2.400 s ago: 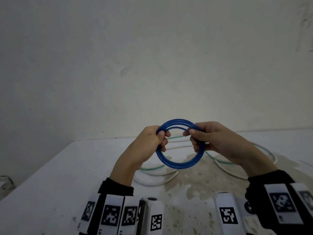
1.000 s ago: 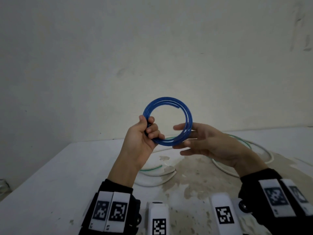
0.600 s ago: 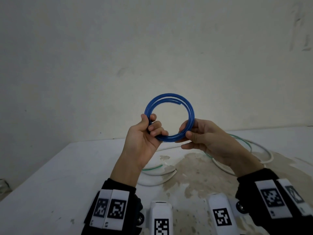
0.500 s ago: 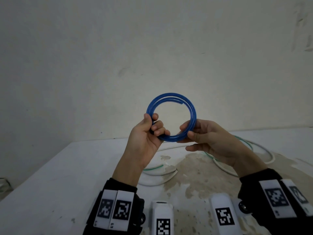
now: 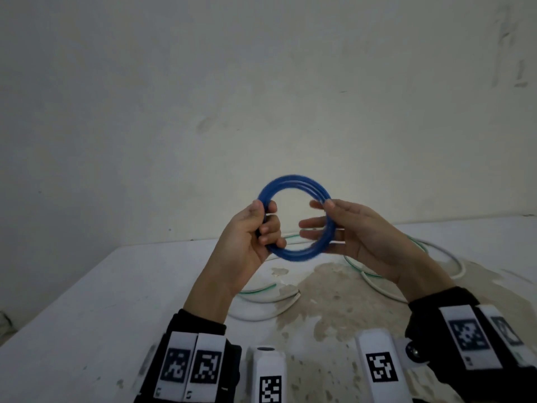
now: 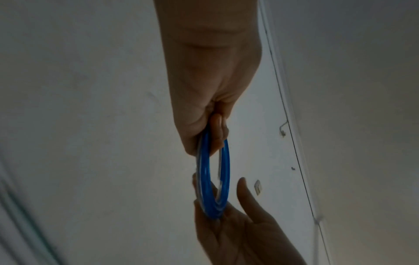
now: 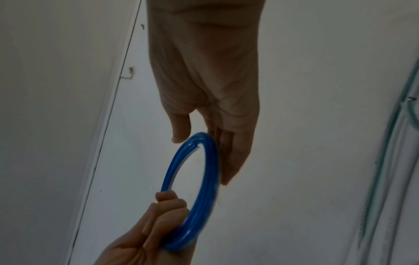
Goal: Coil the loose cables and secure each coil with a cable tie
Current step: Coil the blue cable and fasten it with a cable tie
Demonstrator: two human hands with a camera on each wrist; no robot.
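A blue cable coil (image 5: 302, 255) of a few turns is held upright in the air above the table. My left hand (image 5: 263, 219) grips its left side, fingers curled round the strands and thumb on the outside. My right hand (image 5: 319, 221) lies against the right side with straight fingers, thumb near the top right of the ring. In the left wrist view the coil (image 6: 226, 161) runs from my left hand (image 6: 215, 125) down to the other palm. The right wrist view shows the coil (image 7: 211, 161) beside the flat fingers (image 7: 233, 161). No cable tie is visible.
Loose white cable (image 5: 261, 311) and a thin green cable (image 5: 257, 290) lie in loops on the white, stained table (image 5: 116, 301) below my hands; more white cable (image 5: 453, 257) curves at the right. A bare wall stands close behind. Tagged wrist units fill the bottom edge.
My right hand has let go of its pinch on the coil's lower right and now lies flat against it. The coil sits slightly lower and looks blurred. The left grip is unchanged.
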